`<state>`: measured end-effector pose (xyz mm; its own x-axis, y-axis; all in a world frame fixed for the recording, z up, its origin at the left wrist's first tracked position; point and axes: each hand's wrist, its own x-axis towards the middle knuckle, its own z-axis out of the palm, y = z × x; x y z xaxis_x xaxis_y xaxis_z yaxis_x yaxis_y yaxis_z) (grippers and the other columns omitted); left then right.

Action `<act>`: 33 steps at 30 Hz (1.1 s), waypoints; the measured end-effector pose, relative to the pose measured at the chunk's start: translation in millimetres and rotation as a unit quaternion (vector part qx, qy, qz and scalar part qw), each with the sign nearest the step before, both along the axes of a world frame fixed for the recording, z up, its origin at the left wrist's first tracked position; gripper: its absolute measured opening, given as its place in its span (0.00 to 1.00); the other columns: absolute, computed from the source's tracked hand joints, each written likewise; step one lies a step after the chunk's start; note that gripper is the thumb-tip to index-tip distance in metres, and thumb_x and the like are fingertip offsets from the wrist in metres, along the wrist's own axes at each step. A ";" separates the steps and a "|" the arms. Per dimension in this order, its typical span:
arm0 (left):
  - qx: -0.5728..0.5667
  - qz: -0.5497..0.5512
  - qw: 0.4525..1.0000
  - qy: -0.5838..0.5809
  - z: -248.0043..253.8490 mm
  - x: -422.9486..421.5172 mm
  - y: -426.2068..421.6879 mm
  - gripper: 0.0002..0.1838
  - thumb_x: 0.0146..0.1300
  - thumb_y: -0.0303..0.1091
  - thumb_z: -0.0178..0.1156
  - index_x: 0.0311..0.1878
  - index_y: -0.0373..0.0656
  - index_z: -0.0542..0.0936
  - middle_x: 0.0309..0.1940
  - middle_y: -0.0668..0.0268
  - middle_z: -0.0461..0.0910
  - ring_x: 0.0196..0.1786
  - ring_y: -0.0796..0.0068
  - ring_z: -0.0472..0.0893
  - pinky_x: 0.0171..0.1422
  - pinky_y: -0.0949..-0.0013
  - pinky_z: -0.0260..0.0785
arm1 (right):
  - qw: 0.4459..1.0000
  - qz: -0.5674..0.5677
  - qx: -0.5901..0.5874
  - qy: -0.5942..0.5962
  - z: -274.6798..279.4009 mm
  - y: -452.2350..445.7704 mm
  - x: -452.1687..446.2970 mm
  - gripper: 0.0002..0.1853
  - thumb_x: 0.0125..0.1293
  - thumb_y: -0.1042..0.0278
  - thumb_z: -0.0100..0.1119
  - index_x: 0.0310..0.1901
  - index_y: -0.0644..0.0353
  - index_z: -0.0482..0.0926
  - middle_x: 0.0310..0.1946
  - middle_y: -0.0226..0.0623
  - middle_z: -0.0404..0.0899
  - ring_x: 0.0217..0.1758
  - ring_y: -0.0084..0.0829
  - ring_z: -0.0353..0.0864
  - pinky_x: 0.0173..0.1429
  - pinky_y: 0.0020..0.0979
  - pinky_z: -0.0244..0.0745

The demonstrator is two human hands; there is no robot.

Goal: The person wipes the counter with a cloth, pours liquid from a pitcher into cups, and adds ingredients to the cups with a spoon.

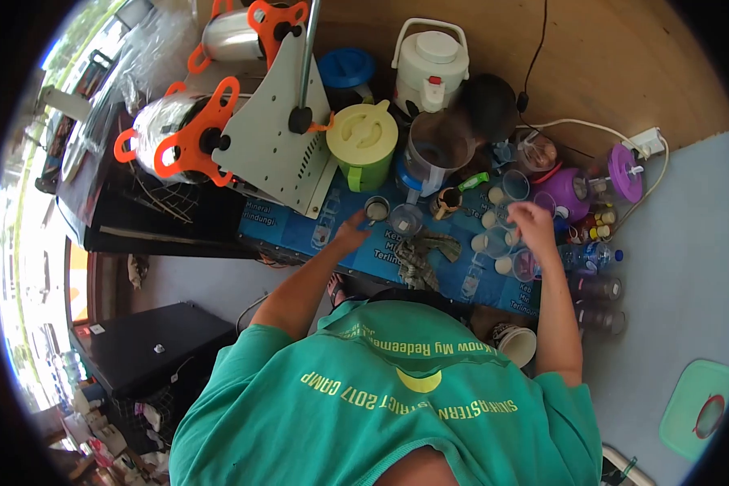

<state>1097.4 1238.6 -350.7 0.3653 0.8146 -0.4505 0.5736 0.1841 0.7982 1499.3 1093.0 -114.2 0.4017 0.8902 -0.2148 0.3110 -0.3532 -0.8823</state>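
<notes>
My left hand point(351, 233) is at the near side of a small metal cup point(377, 210), its fingers closed at the cup's edge, where a handle seems to be. Just right of that cup stands a clear plastic cup point(406, 219). Over a group of clear plastic cups point(515, 185) at the right of the table, my right hand point(533, 225) has its fingers bent and closed at the rim of one; the fingertips are partly hidden. Several small whitish cups or lids point(503, 266) lie among them. A crumpled patterned cloth point(417, 263) lies between my hands.
Behind stand a green lidded pitcher point(362, 139), a clear pitcher point(440, 150), and a white water jug point(432, 65). A metal stand point(279, 130) with orange-handled cylinders rises at left. Bottles point(591, 256) and a purple tumbler point(571, 193) line the right side of the blue-covered table point(292, 243).
</notes>
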 end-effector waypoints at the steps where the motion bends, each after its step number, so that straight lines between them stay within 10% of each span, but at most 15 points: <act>1: -0.003 -0.013 1.000 -0.021 5.9 4.7 0.3 0.38 0.58 0.38 0.67 0.71 0.39 0.67 0.63 0.53 0.77 0.61 0.55 0.80 0.65 0.59 0.72 | 0.999 -0.007 -0.013 0.034 5.9 -16.6 -9.4 0.12 0.69 0.63 0.62 0.45 0.63 0.83 0.28 0.29 0.83 0.22 0.15 0.74 0.25 0.20 0.66; 5: 0.133 0.040 0.990 0.036 14.6 8.5 10.9 0.36 0.58 0.38 0.66 0.70 0.40 0.68 0.61 0.53 0.78 0.60 0.58 0.80 0.64 0.60 0.72 | 0.988 -0.076 -0.048 0.125 10.8 -75.1 -33.8 0.11 0.69 0.63 0.62 0.46 0.62 0.82 0.30 0.31 0.83 0.22 0.14 0.72 0.25 0.19 0.64; 8: 0.241 0.252 0.928 -0.131 66.4 12.6 17.8 0.35 0.59 0.40 0.68 0.67 0.37 0.71 0.57 0.55 0.80 0.57 0.59 0.81 0.60 0.60 0.72 | 0.976 -0.091 -0.053 0.191 7.6 -110.3 -52.4 0.12 0.69 0.63 0.61 0.48 0.61 0.82 0.32 0.32 0.83 0.23 0.14 0.71 0.25 0.18 0.62; 16: -0.201 0.189 0.923 -0.270 160.4 41.1 77.7 0.20 0.65 0.46 0.67 0.50 0.42 0.78 0.39 0.68 0.78 0.44 0.73 0.80 0.52 0.55 0.77 | 0.957 -0.052 -0.119 0.260 -43.2 -153.7 -106.2 0.14 0.70 0.62 0.60 0.50 0.62 0.83 0.34 0.33 0.84 0.25 0.16 0.73 0.27 0.19 0.66; 33: -0.092 0.197 0.941 -0.260 158.5 33.4 40.2 0.16 0.64 0.45 0.69 0.40 0.41 0.81 0.26 0.71 0.74 0.31 0.80 0.76 0.39 0.65 0.83 | 0.973 0.025 -0.154 0.170 -63.6 -147.1 -130.8 0.16 0.71 0.61 0.60 0.53 0.62 0.82 0.36 0.33 0.86 0.29 0.17 0.79 0.32 0.21 0.74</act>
